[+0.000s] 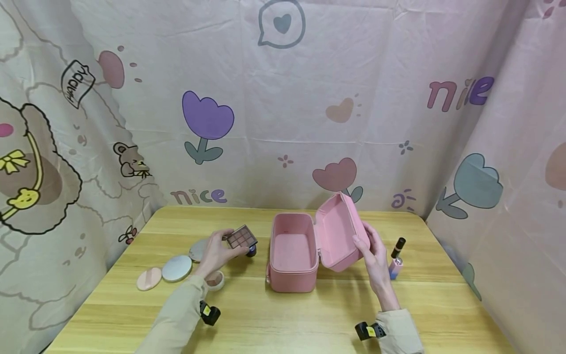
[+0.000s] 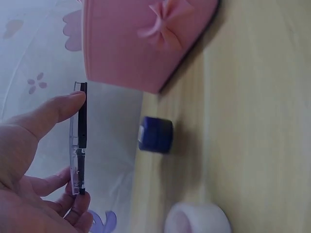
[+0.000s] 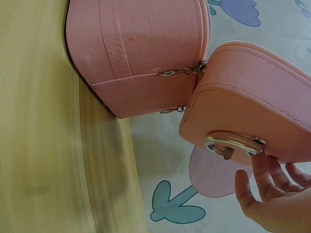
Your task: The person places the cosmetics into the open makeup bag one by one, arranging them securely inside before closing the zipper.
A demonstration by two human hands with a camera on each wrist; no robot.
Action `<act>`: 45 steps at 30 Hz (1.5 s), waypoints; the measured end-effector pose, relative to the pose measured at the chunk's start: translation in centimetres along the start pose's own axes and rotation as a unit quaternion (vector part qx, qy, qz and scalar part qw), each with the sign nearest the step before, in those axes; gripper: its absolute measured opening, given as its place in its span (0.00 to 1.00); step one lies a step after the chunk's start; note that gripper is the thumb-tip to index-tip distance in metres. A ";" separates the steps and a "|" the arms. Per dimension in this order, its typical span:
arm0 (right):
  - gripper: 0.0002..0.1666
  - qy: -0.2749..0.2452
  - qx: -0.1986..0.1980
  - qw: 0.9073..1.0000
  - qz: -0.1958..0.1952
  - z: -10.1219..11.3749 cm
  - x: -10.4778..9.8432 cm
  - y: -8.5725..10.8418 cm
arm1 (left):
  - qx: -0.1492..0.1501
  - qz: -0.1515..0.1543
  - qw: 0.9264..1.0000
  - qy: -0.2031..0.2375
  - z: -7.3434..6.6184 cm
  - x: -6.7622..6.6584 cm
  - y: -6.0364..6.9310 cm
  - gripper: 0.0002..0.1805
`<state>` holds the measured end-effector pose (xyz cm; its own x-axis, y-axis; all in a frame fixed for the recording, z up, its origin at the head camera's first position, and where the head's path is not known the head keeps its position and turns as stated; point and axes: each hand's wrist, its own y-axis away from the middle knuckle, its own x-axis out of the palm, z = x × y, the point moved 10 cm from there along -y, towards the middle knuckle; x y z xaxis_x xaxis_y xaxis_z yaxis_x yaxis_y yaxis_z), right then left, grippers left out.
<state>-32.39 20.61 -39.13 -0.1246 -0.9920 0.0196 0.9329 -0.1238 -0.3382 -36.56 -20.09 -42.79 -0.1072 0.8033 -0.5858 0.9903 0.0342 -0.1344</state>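
Over table (image 1: pixel 274 322): left hand (image 1: pixel 215 254) spans, pinches palette (image 1: pixel 241 238); right hand (image 1: pixel 374 251) grips lid (image 1: pixel 337 233).

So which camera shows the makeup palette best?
The head view, since the makeup palette shows its grid of pans there. The left wrist view catches only its thin edge; the right wrist view doesn't show it.

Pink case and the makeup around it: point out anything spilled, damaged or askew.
Nothing stands out: the pink case stands upright, its open lid held by the right hand; no spill or obvious damage shows.
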 end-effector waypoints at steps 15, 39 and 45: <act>0.31 0.006 0.001 1.000 -0.004 -0.1 -0.1 0.0 | 0.049 0.023 0.999 0.003 -5.3 2.3 -2.0 0.42; 0.31 0.005 0.002 1.000 -0.004 -0.2 -0.2 -0.2 | 0.091 0.080 0.993 0.009 -11.1 8.3 -4.0 0.44; 0.31 0.003 -0.002 1.000 -0.002 -0.2 -0.2 -0.2 | 0.114 0.082 0.990 -0.026 -11.8 9.3 -4.3 0.43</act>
<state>-32.62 20.83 -39.22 -0.1299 -0.9914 0.0156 0.9314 -0.1274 -0.3410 -40.80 -5.70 -38.21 0.0429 0.7551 -0.6542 0.9496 -0.2342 -0.2081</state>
